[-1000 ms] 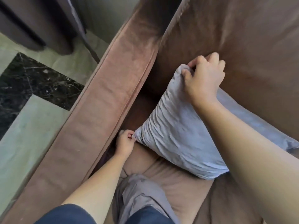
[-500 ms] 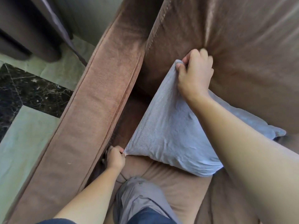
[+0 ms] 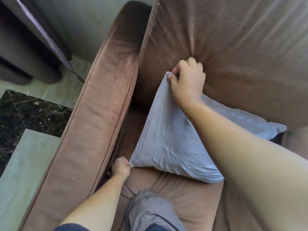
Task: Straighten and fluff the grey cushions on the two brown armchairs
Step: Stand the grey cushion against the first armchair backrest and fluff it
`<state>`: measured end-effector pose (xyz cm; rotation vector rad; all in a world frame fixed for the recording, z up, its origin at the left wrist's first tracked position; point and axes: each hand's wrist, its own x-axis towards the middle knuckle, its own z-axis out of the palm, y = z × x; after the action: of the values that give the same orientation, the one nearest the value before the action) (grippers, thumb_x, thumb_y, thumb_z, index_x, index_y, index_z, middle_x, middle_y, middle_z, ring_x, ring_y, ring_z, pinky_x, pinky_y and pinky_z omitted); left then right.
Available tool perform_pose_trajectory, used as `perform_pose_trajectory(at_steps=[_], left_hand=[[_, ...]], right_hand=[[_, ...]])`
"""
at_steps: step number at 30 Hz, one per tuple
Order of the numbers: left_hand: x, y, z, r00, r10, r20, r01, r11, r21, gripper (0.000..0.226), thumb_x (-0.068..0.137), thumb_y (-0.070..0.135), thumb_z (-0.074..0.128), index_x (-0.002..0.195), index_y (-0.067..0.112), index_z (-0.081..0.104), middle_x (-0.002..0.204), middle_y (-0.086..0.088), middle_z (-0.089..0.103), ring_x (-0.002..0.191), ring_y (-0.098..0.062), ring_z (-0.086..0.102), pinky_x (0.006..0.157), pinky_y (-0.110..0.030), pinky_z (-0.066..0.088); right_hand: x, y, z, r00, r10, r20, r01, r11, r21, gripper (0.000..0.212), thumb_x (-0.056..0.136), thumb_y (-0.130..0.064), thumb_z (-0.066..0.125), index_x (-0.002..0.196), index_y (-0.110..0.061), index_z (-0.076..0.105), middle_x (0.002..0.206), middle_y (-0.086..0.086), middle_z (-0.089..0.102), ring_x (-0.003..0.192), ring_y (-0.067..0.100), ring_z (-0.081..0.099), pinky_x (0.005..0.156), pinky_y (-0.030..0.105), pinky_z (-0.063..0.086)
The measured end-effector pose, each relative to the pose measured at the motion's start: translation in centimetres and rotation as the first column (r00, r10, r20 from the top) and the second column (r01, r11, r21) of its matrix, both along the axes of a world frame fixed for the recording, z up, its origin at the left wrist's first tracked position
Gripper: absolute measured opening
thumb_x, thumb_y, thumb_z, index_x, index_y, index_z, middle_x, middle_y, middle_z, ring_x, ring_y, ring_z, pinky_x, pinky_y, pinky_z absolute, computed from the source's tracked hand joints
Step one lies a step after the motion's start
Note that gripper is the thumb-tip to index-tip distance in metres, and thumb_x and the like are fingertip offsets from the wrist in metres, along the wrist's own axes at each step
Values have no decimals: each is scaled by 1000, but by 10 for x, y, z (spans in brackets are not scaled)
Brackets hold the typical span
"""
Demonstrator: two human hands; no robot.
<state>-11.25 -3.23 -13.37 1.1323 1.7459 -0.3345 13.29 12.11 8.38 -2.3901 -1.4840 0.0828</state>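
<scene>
A grey cushion leans against the backrest of a brown armchair, its bottom edge on the seat. My right hand grips the cushion's upper corner, fingers curled round the fabric against the backrest. My left hand pinches the lower left corner, down beside the armrest. The cloth between the two corners is pulled taut and smooth. My right forearm covers much of the cushion's right half.
The wide brown armrest runs along the left of the seat. A grey-trousered knee rests on the seat cushion. Left of the chair lie pale and dark marble floor tiles and dark curtains.
Both hands have drawn the two corners apart, so the cushion's wrinkled face is now stretched flat. The left hand moved down toward the seat gap; the view shifted.
</scene>
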Motion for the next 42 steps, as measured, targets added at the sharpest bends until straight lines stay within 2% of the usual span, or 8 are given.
perform_pose_trajectory(at_steps=[3, 8, 13, 17, 21, 27, 32, 42], left_hand=[[7, 15, 29, 977, -214, -10, 213, 974, -76, 10, 83, 15, 71, 90, 10, 65, 111, -15, 69, 107, -32, 65, 84, -30, 48], [32, 35, 75, 782, -624, 12, 611, 762, -214, 56, 82, 37, 67, 131, 11, 58, 129, -9, 63, 114, -27, 62, 93, -32, 50], [119, 38, 167, 506, -821, 265, 857, 514, -45, 24, 93, 41, 60, 82, 21, 54, 87, -2, 58, 86, -20, 53, 65, -29, 37], [211, 31, 216, 313, -906, 285, 912, 370, 176, 31, 94, 42, 61, 106, 14, 61, 109, -6, 66, 102, -23, 61, 83, -31, 45], [306, 15, 255, 186, -964, 189, 856, 253, 450, 24, 93, 39, 61, 103, 17, 62, 105, -3, 68, 100, -22, 64, 86, -34, 49], [404, -11, 261, 141, -987, -79, 687, 40, 726, 39, 90, 27, 64, 124, 10, 58, 115, -17, 61, 108, -34, 58, 94, -37, 42], [428, -23, 231, 202, -965, -165, 647, 5, 762, 48, 91, 23, 62, 134, 6, 50, 123, -18, 61, 117, -36, 55, 98, -41, 41], [445, -31, 219, 275, -915, -294, 624, -62, 779, 18, 94, 27, 56, 91, 11, 62, 95, -13, 51, 88, -31, 52, 74, -37, 37]], right_hand=[[4, -12, 11, 994, 89, -59, -90, 996, -12, 20, 87, -31, 68, 100, -17, 62, 105, 4, 60, 99, 28, 53, 82, 45, 44], [36, -62, 46, 906, 70, -418, -41, 996, 77, 29, 89, -25, 67, 115, -16, 60, 101, 1, 63, 83, 15, 60, 81, 28, 48], [107, -188, 41, 740, -306, -599, 428, 901, 69, 13, 94, -17, 60, 106, -22, 63, 94, -8, 67, 86, 15, 65, 82, 31, 53], [140, -306, 2, 531, -533, -659, 665, 744, -67, 12, 93, -17, 61, 94, -29, 64, 90, -3, 70, 84, 17, 70, 79, 35, 56], [134, -397, -61, 297, -665, -685, 731, 621, -285, 19, 90, -10, 63, 84, -27, 64, 78, 5, 69, 72, 20, 70, 73, 39, 54], [98, -454, -150, 116, -736, -667, 701, 537, -470, 12, 86, -14, 63, 88, -25, 61, 81, 2, 69, 80, 23, 65, 76, 32, 51], [92, -452, -197, 1, -755, -656, 697, 471, -541, 19, 89, -6, 63, 102, -19, 58, 69, -10, 55, 82, 22, 59, 70, 27, 42], [105, -433, -218, 53, -763, -644, 741, 463, -487, 19, 88, -21, 68, 79, -24, 51, 84, 0, 61, 77, 22, 58, 66, 31, 43]])
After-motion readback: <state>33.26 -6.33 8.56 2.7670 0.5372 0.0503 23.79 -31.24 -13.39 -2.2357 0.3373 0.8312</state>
